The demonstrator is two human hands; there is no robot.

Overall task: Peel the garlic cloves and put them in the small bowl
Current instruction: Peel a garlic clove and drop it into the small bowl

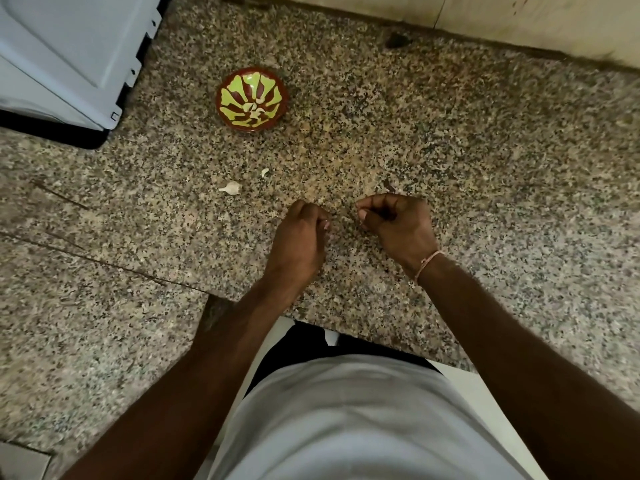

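While no writing shows, left hand (304, 230) and right hand (394, 223) each have a clenched grip, contents hidden.

I see a speckled granite counter (450, 140) with a thin crack (104, 261) at left. A pale blue-grey appliance (62, 46) sits at its far-left corner, a tiled wall (519, 19) behind.

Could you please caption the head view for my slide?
Both hands curled over the counter, garlic cloves and bowl beyond.
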